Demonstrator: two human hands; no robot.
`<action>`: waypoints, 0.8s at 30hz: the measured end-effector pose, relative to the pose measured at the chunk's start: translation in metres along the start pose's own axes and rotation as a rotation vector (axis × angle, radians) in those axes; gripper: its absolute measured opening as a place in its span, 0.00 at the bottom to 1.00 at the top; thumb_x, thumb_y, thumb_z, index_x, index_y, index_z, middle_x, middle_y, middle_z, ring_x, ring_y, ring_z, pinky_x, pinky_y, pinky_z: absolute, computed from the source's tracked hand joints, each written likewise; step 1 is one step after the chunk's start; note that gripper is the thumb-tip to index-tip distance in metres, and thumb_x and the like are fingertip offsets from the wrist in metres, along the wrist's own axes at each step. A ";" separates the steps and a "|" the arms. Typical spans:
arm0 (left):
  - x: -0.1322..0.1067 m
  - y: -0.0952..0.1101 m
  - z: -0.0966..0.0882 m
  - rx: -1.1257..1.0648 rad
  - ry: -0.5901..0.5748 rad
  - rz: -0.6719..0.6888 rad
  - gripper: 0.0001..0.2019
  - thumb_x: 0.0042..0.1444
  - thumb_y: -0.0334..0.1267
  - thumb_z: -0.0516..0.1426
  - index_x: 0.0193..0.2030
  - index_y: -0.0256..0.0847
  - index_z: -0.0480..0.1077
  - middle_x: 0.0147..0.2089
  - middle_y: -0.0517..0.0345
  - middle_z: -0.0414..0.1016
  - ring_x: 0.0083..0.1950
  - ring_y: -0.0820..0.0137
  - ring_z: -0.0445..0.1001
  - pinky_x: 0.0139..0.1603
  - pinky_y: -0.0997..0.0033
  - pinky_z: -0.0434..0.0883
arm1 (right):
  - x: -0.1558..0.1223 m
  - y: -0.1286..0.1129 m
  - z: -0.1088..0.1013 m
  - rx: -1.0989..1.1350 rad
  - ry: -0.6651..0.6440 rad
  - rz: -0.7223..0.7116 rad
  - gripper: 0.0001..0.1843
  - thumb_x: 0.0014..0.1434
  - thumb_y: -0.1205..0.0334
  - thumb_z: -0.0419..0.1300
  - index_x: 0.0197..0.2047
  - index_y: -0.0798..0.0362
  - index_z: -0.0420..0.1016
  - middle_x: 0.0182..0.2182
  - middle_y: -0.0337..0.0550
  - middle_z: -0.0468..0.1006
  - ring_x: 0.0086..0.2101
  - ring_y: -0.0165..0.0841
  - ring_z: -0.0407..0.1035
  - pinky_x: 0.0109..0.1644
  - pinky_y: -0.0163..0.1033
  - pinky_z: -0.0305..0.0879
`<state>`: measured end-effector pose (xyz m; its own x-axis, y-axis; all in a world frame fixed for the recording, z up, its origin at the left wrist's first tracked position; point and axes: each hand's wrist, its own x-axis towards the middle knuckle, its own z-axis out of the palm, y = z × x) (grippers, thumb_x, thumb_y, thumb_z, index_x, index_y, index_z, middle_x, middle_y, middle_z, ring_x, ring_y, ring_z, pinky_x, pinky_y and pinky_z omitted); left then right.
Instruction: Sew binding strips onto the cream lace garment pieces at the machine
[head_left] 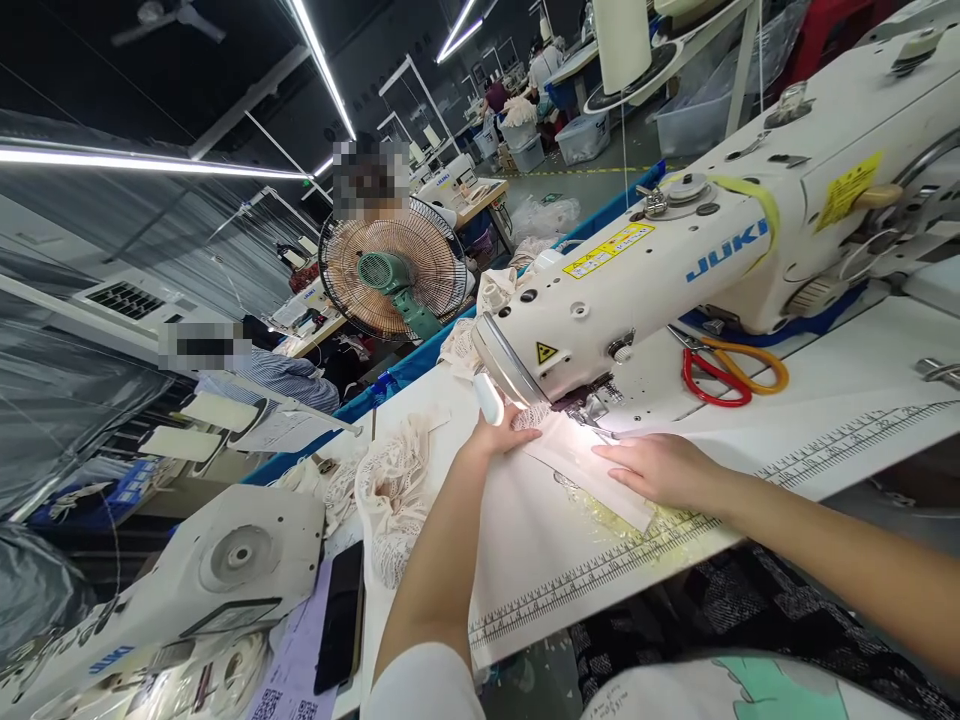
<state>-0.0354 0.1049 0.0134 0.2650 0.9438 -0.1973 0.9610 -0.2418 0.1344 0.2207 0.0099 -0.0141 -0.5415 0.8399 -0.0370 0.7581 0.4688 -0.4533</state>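
Observation:
A pale beige fabric strip [596, 475] with lace [531, 418] at its far end lies under the needle area of a white sewing machine [637, 270], lit by its lamp. My left hand [499, 435] grips the lace end beside the machine head, thumb laid over the cloth; its other fingers are partly hidden. Closer to me, my right hand [660, 468] has its fingers closed on the strip's right edge. The presser foot [592, 405] is close to both hands, and the needle cannot be made out.
Red and orange-handled scissors [724, 375] lie right of the machine head. Lace pieces [397, 480] are heaped at left, near a black phone [340, 615]. Ruler tape [555, 590] runs along the front table edge. Beyond stand a fan [394, 270] and other people at machines.

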 end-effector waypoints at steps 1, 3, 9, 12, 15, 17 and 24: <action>0.001 0.001 -0.002 0.007 0.012 -0.007 0.29 0.43 0.56 0.61 0.50 0.44 0.71 0.55 0.50 0.66 0.58 0.51 0.62 0.57 0.58 0.63 | 0.000 0.000 0.001 0.001 0.004 -0.001 0.21 0.61 0.58 0.47 0.55 0.49 0.69 0.39 0.47 0.79 0.40 0.42 0.71 0.37 0.42 0.63; -0.001 0.005 -0.005 0.020 0.046 -0.015 0.26 0.43 0.54 0.62 0.47 0.42 0.71 0.55 0.48 0.66 0.58 0.50 0.62 0.55 0.55 0.64 | 0.000 0.001 0.001 0.006 0.012 -0.007 0.21 0.61 0.58 0.48 0.55 0.50 0.69 0.40 0.48 0.78 0.40 0.42 0.71 0.36 0.42 0.63; -0.043 0.053 0.011 -0.010 0.211 0.146 0.15 0.59 0.41 0.49 0.51 0.41 0.66 0.53 0.48 0.68 0.57 0.61 0.65 0.55 0.61 0.66 | -0.016 0.009 0.000 0.021 0.008 -0.088 0.18 0.61 0.60 0.48 0.50 0.51 0.72 0.34 0.47 0.76 0.35 0.39 0.70 0.32 0.39 0.60; -0.072 0.086 0.032 -0.047 0.225 0.502 0.16 0.62 0.41 0.45 0.50 0.39 0.66 0.52 0.47 0.69 0.51 0.65 0.70 0.48 0.66 0.70 | -0.030 0.015 0.001 -0.011 0.051 -0.169 0.13 0.61 0.61 0.48 0.40 0.50 0.74 0.28 0.44 0.72 0.31 0.36 0.67 0.30 0.37 0.57; -0.089 0.107 0.046 0.079 0.148 0.605 0.18 0.62 0.46 0.45 0.48 0.38 0.68 0.52 0.48 0.70 0.44 0.65 0.72 0.41 0.63 0.71 | -0.040 0.021 0.006 -0.062 0.126 -0.228 0.11 0.60 0.62 0.49 0.35 0.49 0.73 0.28 0.42 0.69 0.31 0.36 0.66 0.29 0.37 0.55; -0.093 0.111 0.049 0.169 0.107 0.585 0.19 0.62 0.48 0.46 0.48 0.38 0.68 0.53 0.49 0.69 0.43 0.65 0.71 0.40 0.63 0.69 | -0.043 0.022 0.010 -0.086 0.146 -0.249 0.11 0.60 0.62 0.49 0.36 0.49 0.73 0.29 0.42 0.69 0.32 0.35 0.66 0.29 0.36 0.55; -0.093 0.104 0.047 0.254 0.110 0.564 0.19 0.61 0.49 0.48 0.52 0.41 0.66 0.58 0.55 0.67 0.48 0.66 0.68 0.42 0.62 0.65 | -0.038 0.019 0.013 -0.129 0.145 -0.226 0.12 0.60 0.62 0.50 0.40 0.49 0.75 0.29 0.43 0.69 0.32 0.36 0.66 0.29 0.37 0.55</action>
<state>0.0438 -0.0189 0.0007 0.7400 0.6699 -0.0601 0.6681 -0.7425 -0.0487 0.2510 -0.0170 -0.0326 -0.6510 0.7364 0.1841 0.6693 0.6713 -0.3186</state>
